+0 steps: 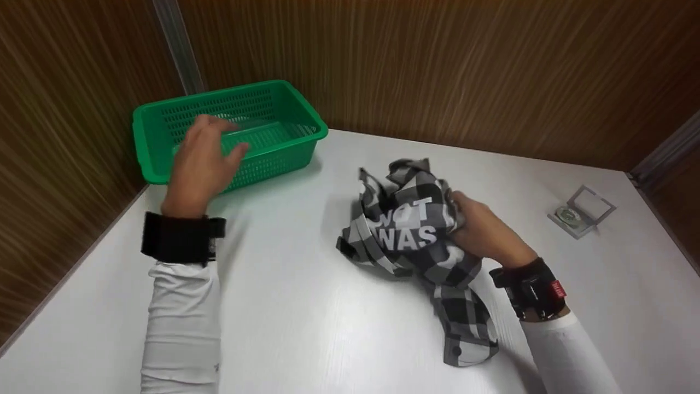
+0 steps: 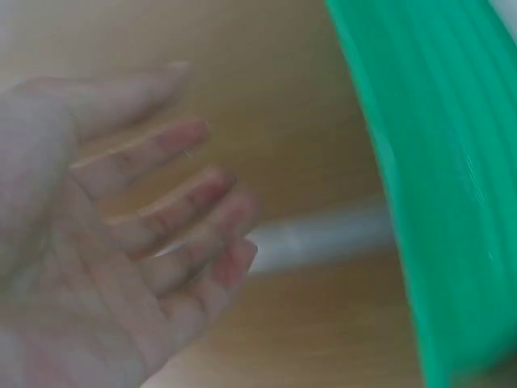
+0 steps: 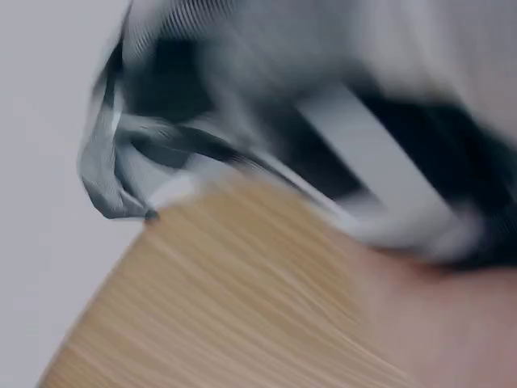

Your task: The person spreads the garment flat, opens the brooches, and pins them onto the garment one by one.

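Note:
A black, grey and white checked shirt [image 1: 407, 224] with white lettering is bunched up over the white table. My right hand [image 1: 481, 227] grips it at its right side, fingertips hidden in the folds. One sleeve with a buttoned cuff [image 1: 470, 350] trails toward the front. In the right wrist view the shirt [image 3: 283, 105] fills the upper part, blurred. Over the near side of a green plastic basket [image 1: 279, 156] is my left hand [image 1: 202, 158], holding nothing, its fingers loosely bent. The left wrist view shows this hand [image 2: 121, 218] with fingers spread beside the green basket wall [image 2: 428, 162].
The slotted basket stands at the back left, near the corner of the wood-grain walls [image 1: 410, 65]. A small hinged clear case [image 1: 581, 212] with a round greenish item lies open on the table [image 1: 295, 306] at the right.

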### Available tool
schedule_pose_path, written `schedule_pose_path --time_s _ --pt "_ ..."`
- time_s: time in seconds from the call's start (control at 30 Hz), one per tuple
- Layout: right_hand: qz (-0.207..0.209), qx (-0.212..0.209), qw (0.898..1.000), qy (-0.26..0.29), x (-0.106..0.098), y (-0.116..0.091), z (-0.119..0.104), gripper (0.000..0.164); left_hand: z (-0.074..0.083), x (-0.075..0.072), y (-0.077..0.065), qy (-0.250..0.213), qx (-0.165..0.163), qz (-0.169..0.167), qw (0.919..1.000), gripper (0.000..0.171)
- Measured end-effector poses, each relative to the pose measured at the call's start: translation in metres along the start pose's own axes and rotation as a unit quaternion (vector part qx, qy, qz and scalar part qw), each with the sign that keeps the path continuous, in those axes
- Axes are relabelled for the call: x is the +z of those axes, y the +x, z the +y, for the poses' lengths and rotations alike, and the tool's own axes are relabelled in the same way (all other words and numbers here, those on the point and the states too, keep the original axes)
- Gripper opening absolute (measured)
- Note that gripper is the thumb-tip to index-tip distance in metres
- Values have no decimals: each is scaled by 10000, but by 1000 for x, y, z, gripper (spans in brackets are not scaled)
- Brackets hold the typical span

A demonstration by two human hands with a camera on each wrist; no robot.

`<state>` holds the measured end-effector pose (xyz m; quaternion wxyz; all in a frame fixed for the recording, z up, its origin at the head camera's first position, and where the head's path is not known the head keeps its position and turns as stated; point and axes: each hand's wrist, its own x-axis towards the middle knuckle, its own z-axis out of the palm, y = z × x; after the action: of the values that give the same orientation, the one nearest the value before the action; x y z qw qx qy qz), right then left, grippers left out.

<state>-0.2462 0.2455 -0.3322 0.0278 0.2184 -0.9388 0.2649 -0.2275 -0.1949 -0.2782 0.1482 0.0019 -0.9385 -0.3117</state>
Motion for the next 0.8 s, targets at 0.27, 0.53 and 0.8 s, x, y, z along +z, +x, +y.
schedule_pose_path --time_s 0.27,0.53,0.8 --pt "-1745 -130 9845 124 -45 -22 -14 72 81 99 -18 -165 1441 -2165 9655 63" --pt "-992 345 9915 765 -28 -7 0 53 83 123 -40 326 1725 -3121 9337 75" --pt "-2108 93 9753 651 15 5 -6 67 68 120 -42 1219 1475 -2720 9431 29"
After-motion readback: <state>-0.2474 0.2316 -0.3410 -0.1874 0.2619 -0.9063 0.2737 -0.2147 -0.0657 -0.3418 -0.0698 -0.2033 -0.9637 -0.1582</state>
